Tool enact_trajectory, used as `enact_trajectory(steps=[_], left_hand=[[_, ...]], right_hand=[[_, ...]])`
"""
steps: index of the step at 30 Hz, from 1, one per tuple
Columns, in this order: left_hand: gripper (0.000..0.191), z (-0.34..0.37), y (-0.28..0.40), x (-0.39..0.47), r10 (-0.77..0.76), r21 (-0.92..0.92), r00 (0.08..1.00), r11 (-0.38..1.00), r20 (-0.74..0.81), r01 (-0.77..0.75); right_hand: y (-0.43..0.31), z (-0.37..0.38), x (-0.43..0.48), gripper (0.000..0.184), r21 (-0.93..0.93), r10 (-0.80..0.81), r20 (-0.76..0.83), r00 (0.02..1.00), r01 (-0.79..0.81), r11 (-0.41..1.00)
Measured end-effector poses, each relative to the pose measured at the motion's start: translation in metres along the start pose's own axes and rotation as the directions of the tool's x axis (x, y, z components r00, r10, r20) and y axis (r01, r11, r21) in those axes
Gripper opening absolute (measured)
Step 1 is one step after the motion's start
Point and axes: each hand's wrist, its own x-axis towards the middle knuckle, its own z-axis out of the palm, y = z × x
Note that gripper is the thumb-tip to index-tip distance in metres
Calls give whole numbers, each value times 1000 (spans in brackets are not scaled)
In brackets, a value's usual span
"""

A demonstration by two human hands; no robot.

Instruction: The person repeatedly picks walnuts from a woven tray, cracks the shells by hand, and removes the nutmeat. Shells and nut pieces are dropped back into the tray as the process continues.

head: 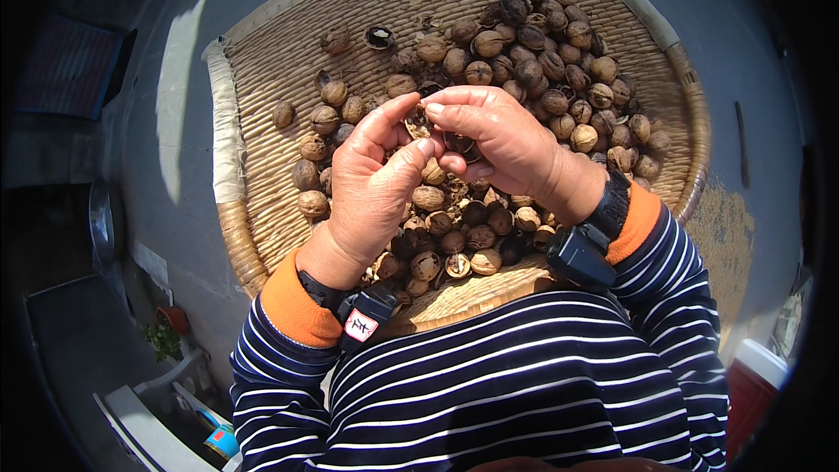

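Note:
My left hand (373, 177) pinches a cracked walnut piece (417, 124) between thumb and fingers, its broken inside facing up. The thumb and forefinger of my right hand (498, 134) meet at the top of that same piece. Under the right fingers sits a dark walnut shell (461, 143), partly covered by them. Both hands are over a woven winnowing basket (282, 33) heaped with whole walnuts (550, 65). Closer to my body, cracked walnuts and shell bits (457, 265) are mixed with whole ones.
The basket's near rim (459, 295) is against my striped top. An open dark shell (379, 37) lies toward the far left of the weave. A white plastic chair (144, 419) and a potted plant (164, 334) stand at lower left, on concrete ground (177, 229).

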Motion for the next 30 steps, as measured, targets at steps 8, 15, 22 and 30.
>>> enact_trajectory(steps=[8,15,22,30], left_hand=[[40,-5,3,4,-80,-138,995,987,63,88],[29,-10,2,5,-337,-350,940,877,42,330],[33,-2,-8,0,-404,-467,909,788,99,401],[31,-3,-2,0,-325,-425,944,847,60,319]], right_hand=[[-1,0,4,11,-24,-3,-7,1000,3,1000],[-10,0,1,14,-309,-140,-78,987,109,945],[-1,6,-4,31,-835,-567,500,654,537,-117],[-14,11,-9,33,-815,-433,448,782,557,163]])
